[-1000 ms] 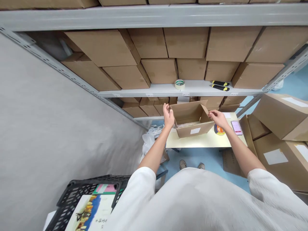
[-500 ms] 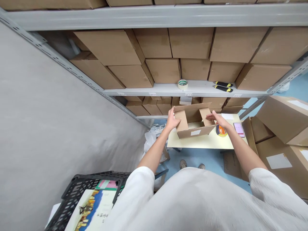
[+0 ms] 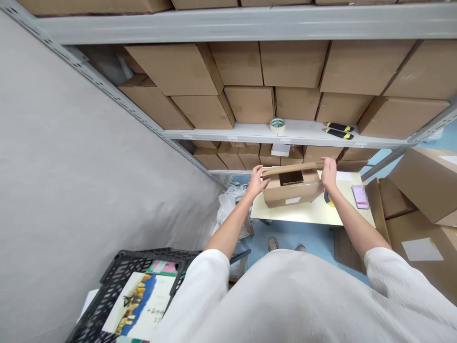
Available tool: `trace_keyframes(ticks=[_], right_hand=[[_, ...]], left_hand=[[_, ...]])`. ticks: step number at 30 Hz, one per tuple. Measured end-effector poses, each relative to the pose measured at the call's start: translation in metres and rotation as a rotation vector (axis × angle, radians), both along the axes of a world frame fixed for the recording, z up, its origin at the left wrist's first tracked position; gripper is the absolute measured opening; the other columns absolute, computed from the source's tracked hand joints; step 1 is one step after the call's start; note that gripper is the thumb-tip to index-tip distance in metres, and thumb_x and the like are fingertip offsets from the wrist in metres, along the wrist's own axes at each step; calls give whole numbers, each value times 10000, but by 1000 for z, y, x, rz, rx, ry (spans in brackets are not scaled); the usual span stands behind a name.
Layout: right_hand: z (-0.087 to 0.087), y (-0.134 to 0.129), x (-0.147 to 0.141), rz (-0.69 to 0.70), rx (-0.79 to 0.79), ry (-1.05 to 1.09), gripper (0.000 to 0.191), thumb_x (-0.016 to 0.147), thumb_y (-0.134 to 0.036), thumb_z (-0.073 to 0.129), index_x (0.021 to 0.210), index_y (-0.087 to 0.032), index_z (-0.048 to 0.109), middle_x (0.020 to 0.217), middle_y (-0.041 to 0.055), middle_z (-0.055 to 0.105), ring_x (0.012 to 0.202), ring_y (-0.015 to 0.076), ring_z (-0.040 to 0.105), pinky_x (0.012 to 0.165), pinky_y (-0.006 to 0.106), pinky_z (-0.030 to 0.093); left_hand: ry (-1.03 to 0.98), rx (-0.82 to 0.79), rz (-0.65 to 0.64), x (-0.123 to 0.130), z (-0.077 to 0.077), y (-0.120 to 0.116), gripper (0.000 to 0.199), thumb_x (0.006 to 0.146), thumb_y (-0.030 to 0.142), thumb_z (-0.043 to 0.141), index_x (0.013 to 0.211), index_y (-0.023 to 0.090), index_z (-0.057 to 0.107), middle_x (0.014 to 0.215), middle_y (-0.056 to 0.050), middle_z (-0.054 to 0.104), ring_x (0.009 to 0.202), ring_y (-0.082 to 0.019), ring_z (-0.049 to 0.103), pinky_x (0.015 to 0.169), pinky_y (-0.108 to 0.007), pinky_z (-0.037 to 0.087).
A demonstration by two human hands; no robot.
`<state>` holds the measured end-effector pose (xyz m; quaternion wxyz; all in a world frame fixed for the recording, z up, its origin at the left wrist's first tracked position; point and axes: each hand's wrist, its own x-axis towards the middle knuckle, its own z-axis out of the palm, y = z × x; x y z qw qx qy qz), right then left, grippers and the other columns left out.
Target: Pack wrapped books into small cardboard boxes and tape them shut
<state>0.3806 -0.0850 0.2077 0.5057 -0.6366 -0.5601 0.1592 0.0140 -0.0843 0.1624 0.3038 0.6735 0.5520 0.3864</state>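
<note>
A small cardboard box (image 3: 276,195) with a white label on its near side stands on the pale yellow table (image 3: 314,215). Its end flaps are folded in, and the long far flap leans over the top, with a dark gap beneath it. My left hand (image 3: 256,182) is closed on the left end of that flap. At the flap's right end, my right hand (image 3: 328,174) has its fingers curled round the edge. A tape roll (image 3: 329,199) lies by my right wrist, mostly hidden behind the box and arm.
A phone (image 3: 360,196) and a white paper (image 3: 343,176) lie at the table's right. Shelves ahead hold cardboard boxes, a masking tape roll (image 3: 277,126) and two cutters (image 3: 338,131). Large cartons (image 3: 410,238) crowd the right; a black crate (image 3: 117,271) with books stands lower left.
The far flap has come down over the box top. My right hand has moved from the right end flap up to the far flap's right end.
</note>
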Motion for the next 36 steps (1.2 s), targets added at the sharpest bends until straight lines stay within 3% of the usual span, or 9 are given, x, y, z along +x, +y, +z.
trace_keyframes(ticks=[3,8,11,14,18,22,25,30,36], right_hand=[[-7,4,-3,23,-10,0,742,1110,-748,199,1024,-242,735,1182,132,743,1214,316,632,1144,515,477],[-30,16,-6,5,-77,-61,583,1094,-680,329,979,-243,697,1104,149,733,1159,332,626,1114,525,498],[-44,22,-5,-3,-120,-99,471,1043,-639,459,1007,-228,685,1131,167,714,1118,332,644,1096,528,523],[-52,24,-2,25,-171,-115,442,1003,-605,540,1117,-205,691,1215,185,714,1129,332,667,1116,533,527],[-56,15,4,117,-266,-104,591,986,-645,586,1369,-199,652,1391,205,715,1294,378,657,1186,576,498],[-56,1,11,224,-391,-38,803,983,-707,600,1637,-253,496,1627,160,614,1502,396,572,1302,595,407],[-54,-4,17,241,-424,-19,871,982,-733,589,1703,-267,438,1705,132,547,1586,375,502,1355,573,351],[-51,-7,29,210,-417,-5,902,978,-767,574,1729,-297,406,1762,100,482,1646,341,432,1381,558,313],[-46,-11,34,149,-365,67,859,970,-743,608,1688,-292,472,1732,108,523,1623,341,465,1376,565,321]], left_hand=[[-48,-57,-1,-4,2,-3,425,890,252,648,1289,249,795,1643,-132,526,1531,-332,544,1231,-520,531],[-87,-206,-43,-12,6,-9,497,1044,386,459,1404,284,785,1689,-64,559,1645,-295,432,1366,-496,354],[-35,-263,-100,-11,2,-15,574,1008,472,603,1537,268,693,1790,-83,436,1713,-320,310,1398,-488,279],[-14,-278,-136,-4,-6,-22,779,954,470,715,1680,257,528,1834,-113,349,1749,-333,202,1412,-524,224],[-44,-287,-83,7,-16,-29,742,1032,505,640,1721,312,446,1853,-87,316,1761,-314,155,1413,-547,207],[-46,-263,-53,17,-17,-31,715,1080,570,572,1723,292,430,1852,-96,321,1766,-297,129,1420,-530,189],[-40,-237,-52,23,-9,-26,679,1101,568,526,1716,295,439,1847,-81,340,1766,-284,134,1422,-524,189],[4,-212,-68,32,16,-5,621,1104,513,522,1692,314,492,1832,-50,376,1760,-276,168,1419,-516,209],[54,-217,-86,43,42,19,616,1097,509,526,1687,334,508,1824,-41,391,1748,-276,222,1414,-530,219]])
